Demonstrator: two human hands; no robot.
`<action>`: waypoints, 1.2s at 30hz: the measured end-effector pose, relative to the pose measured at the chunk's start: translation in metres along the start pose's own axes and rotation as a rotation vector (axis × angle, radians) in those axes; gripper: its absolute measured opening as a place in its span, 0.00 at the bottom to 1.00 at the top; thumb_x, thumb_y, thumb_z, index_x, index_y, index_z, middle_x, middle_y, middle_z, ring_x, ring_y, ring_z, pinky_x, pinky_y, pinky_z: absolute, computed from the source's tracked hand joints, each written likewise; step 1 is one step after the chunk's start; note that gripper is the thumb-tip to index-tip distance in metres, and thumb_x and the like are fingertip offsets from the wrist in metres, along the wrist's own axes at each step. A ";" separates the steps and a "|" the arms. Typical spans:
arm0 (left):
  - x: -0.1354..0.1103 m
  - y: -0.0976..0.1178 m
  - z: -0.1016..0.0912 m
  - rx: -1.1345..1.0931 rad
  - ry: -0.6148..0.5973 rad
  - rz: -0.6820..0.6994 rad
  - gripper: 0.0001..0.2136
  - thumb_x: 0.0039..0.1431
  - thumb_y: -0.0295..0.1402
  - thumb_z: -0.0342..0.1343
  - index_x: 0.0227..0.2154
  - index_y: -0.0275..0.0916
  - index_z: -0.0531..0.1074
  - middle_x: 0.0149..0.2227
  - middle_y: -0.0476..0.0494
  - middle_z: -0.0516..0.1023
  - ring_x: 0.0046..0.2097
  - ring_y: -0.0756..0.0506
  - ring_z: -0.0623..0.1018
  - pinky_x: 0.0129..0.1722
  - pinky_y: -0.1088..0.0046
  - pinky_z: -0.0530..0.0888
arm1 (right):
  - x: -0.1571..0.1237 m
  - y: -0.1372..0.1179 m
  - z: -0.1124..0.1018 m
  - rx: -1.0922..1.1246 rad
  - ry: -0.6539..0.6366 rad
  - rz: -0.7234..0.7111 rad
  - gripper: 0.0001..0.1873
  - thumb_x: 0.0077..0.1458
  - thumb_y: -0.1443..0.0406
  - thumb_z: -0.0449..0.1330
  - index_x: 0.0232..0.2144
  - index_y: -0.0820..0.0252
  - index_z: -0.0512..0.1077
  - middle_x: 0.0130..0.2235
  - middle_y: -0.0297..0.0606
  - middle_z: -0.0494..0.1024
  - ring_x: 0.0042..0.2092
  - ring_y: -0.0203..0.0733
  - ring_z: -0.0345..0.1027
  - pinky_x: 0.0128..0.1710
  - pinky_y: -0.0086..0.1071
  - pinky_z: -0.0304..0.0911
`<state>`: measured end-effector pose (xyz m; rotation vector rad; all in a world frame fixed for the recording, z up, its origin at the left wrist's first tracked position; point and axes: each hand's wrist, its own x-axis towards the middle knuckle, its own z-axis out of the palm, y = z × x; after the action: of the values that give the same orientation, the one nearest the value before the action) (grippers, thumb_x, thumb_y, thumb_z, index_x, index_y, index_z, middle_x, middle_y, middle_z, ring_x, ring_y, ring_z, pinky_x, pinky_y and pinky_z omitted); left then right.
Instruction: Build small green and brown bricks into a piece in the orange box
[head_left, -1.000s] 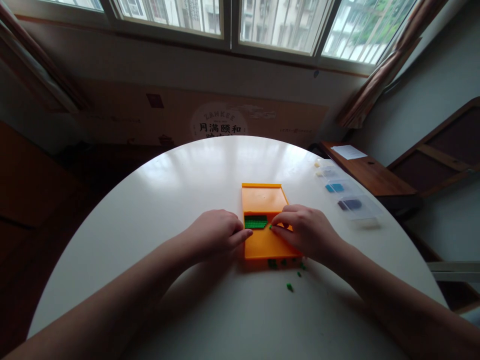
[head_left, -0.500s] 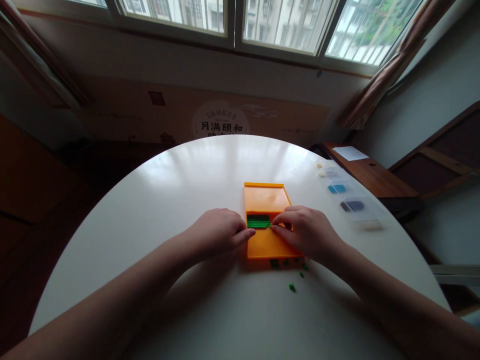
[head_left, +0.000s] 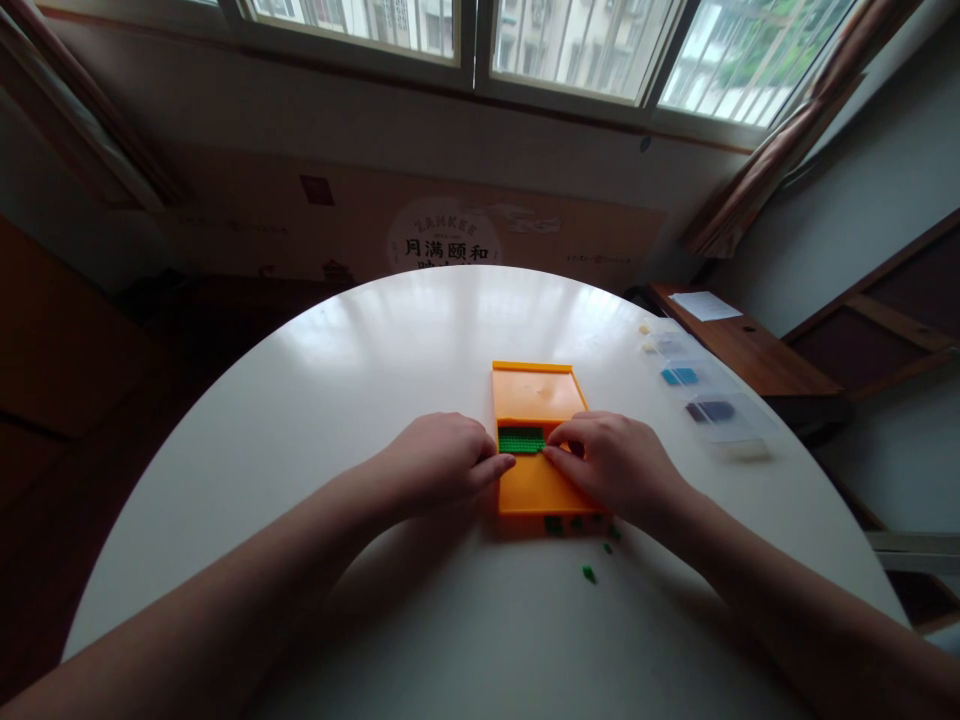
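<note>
Hands meet over an orange tray (head_left: 536,490) that lies flat near the middle of a round white worktop (head_left: 360,400), its long side running away from the person. From where I stand, the left hand (head_left: 442,462) is loosely clenched, knuckles up, with one fingertip pressed against the tray's left wall. The right hand (head_left: 607,462) rests on the tray's right side, its thumb and forefinger pinched together at the right end of a green plate (head_left: 521,439); whether a small piece sits between those fingertips I cannot tell. That studded green plate lies across the tray about halfway along, just below a low step in the orange plastic, between the two hands. A few loose green bricks (head_left: 589,574) are scattered on the worktop just beside the tray's near edge, one a little apart from the rest and closer to the person. Well to the right, near the rim of the worktop, sits a clear sorting box (head_left: 709,410) with blue and dark pieces in separate compartments. Beyond the worktop a printed cardboard panel (head_left: 442,245) leans under the window, and a wooden bench (head_left: 750,350) with a sheet of paper on it stands on the right
</note>
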<state>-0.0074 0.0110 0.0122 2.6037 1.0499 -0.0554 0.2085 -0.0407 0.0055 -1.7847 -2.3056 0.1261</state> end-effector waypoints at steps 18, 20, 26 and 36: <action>0.000 0.000 0.001 0.000 0.007 0.005 0.22 0.63 0.45 0.43 0.23 0.39 0.75 0.28 0.45 0.78 0.29 0.47 0.72 0.27 0.71 0.60 | -0.001 -0.001 0.001 -0.008 0.007 0.006 0.10 0.57 0.57 0.58 0.31 0.51 0.78 0.32 0.31 0.78 0.34 0.36 0.68 0.30 0.29 0.54; 0.000 0.000 0.000 -0.007 -0.001 0.006 0.22 0.63 0.46 0.43 0.23 0.39 0.75 0.28 0.44 0.78 0.28 0.47 0.72 0.27 0.72 0.60 | -0.002 0.002 -0.003 -0.005 0.030 0.001 0.12 0.58 0.56 0.57 0.30 0.52 0.78 0.32 0.32 0.77 0.34 0.36 0.68 0.30 0.29 0.54; 0.001 0.000 -0.002 -0.017 -0.008 -0.004 0.23 0.64 0.46 0.42 0.23 0.39 0.74 0.28 0.44 0.77 0.29 0.47 0.72 0.26 0.73 0.60 | -0.009 0.027 -0.036 -0.012 0.153 0.030 0.15 0.60 0.57 0.55 0.30 0.56 0.78 0.31 0.35 0.77 0.29 0.35 0.66 0.29 0.29 0.55; 0.001 0.000 -0.003 -0.030 -0.036 -0.028 0.23 0.64 0.47 0.40 0.23 0.39 0.73 0.29 0.45 0.77 0.29 0.48 0.72 0.26 0.73 0.60 | -0.045 0.031 -0.069 0.023 -0.427 -0.297 0.10 0.52 0.63 0.62 0.36 0.42 0.79 0.31 0.28 0.80 0.31 0.37 0.71 0.30 0.30 0.55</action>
<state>-0.0068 0.0130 0.0149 2.5521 1.0665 -0.0922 0.2637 -0.0807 0.0607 -1.4937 -2.8169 0.5257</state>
